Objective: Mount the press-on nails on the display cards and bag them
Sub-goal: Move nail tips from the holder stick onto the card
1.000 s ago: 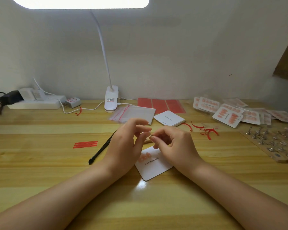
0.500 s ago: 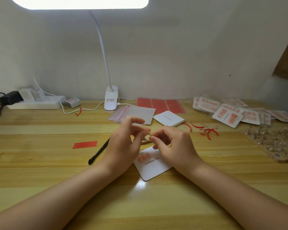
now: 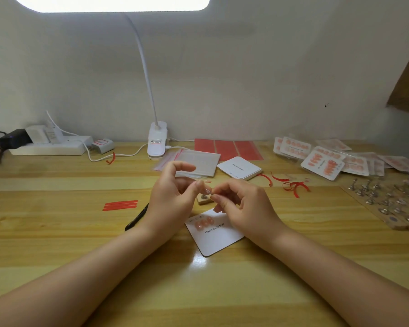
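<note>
A white display card printed "Handmade Nail" lies on the desk below my hands, with three pink press-on nails stuck near its top left corner. My left hand and my right hand hover just above it, fingertips meeting. Between them they pinch a small pale press-on nail, too small to see clearly. Right under the fingertips stands a little wooden block with a metal holder.
Black tweezers and red strips lie to the left. Behind are clear bags, blank cards, red sheets and a lamp clip. Bagged finished cards, red scraps and a holder board fill the right.
My left hand has drawn slightly left and up, uncovering the small wooden block and the nails on the card. The fingertips of both hands stay together.
</note>
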Demonstrator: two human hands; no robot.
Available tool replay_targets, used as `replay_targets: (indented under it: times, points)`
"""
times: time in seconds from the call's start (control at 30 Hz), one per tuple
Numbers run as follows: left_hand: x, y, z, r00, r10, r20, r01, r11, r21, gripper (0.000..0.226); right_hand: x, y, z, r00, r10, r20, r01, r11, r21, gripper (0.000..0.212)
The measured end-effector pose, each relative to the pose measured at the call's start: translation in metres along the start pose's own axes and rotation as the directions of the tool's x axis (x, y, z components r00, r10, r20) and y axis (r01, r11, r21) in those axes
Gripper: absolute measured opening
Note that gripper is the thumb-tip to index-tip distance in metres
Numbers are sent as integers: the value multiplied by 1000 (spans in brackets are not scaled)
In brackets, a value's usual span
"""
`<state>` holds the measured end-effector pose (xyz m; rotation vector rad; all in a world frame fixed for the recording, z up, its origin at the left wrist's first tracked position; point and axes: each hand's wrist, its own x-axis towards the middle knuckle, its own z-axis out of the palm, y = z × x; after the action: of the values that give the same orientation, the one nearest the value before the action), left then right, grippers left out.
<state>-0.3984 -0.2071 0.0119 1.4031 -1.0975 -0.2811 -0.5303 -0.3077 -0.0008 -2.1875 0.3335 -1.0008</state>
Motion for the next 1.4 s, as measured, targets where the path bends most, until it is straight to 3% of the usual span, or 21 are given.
replay_targets:
  times: [0.2, 0.37, 0.43, 0.53, 0.77, 1.1, 1.27, 1.4]
  points:
    - [4, 3, -3, 1000, -27, -10, 27, 999, -20, 30, 2, -4, -3, 995, 92, 44, -96, 990, 100, 8]
    - [9, 5, -4, 999, 40, -9, -40, 999, 15, 30, 9, -9, -12, 971, 186, 151, -212, 960, 180, 5]
    - [18, 3, -11, 991, -12, -135, 13, 1000, 2, 23, 8, -9, -15, 954, 207, 215, -240, 960, 141, 7]
    - [41, 6, -43, 920, -152, -362, 130, 988, -86, 18, 5, -10, -11, 935, 256, 244, -297, 943, 148, 9]
    - [36, 21, -37, 970, -233, -73, 215, 958, -191, 31, 5, -8, -14, 947, 313, 70, -321, 926, 199, 4]
    - [30, 35, -29, 959, -282, -1, 274, 933, -235, 26, 11, -2, -8, 932, 361, -38, -354, 927, 127, 11]
    - [29, 33, -27, 957, -291, 8, 285, 929, -238, 25, 14, 8, -2, 941, 322, -99, -335, 929, -156, 8]
    - [28, 31, -25, 957, -289, 31, 289, 932, -218, 26, 14, 11, 1, 955, 296, -24, -285, 891, -354, 17]
